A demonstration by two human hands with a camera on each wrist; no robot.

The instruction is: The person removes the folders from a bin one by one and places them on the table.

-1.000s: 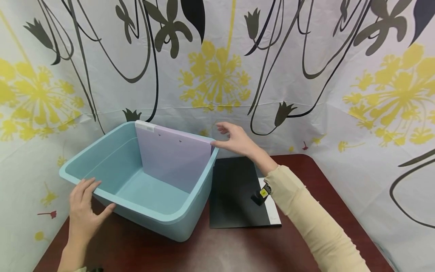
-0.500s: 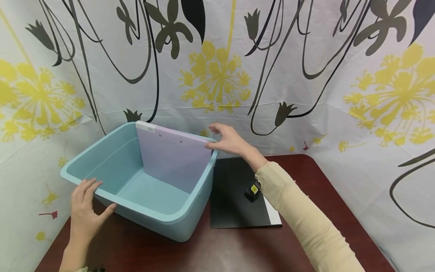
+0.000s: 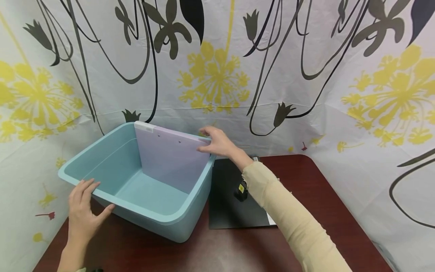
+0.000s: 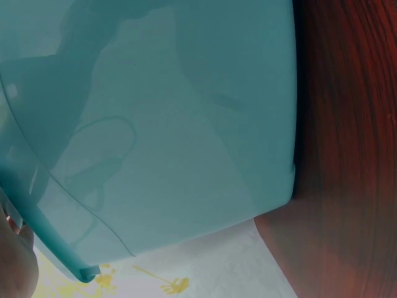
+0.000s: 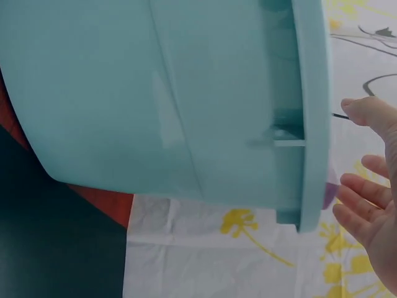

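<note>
A lilac ring binder [image 3: 171, 158], with two rivets and a white label along its top edge, stands upright against the far wall inside a light blue plastic tub [image 3: 153, 216]. My right hand [image 3: 219, 142] is at the binder's upper right corner, thumb and fingers spread apart. In the right wrist view, the fingers are close to a small lilac corner [image 5: 331, 189] above the tub's rim. My left hand [image 3: 81, 211] rests on the tub's near left rim, fingers laid over it and thumb on the outer side. The left wrist view shows mostly the tub's outer wall [image 4: 186, 124].
A flat black folder [image 3: 224, 204] lies right of the tub, partly under my right forearm, with a white strip [image 3: 270, 220] at its edge. The dark red table [image 3: 295, 170] has a rounded far right corner. A patterned cloth [image 3: 316, 94] hangs behind.
My right hand has moved a little left and down along the binder's top right corner. The left hand, tub and binder stay nearly where they were.
</note>
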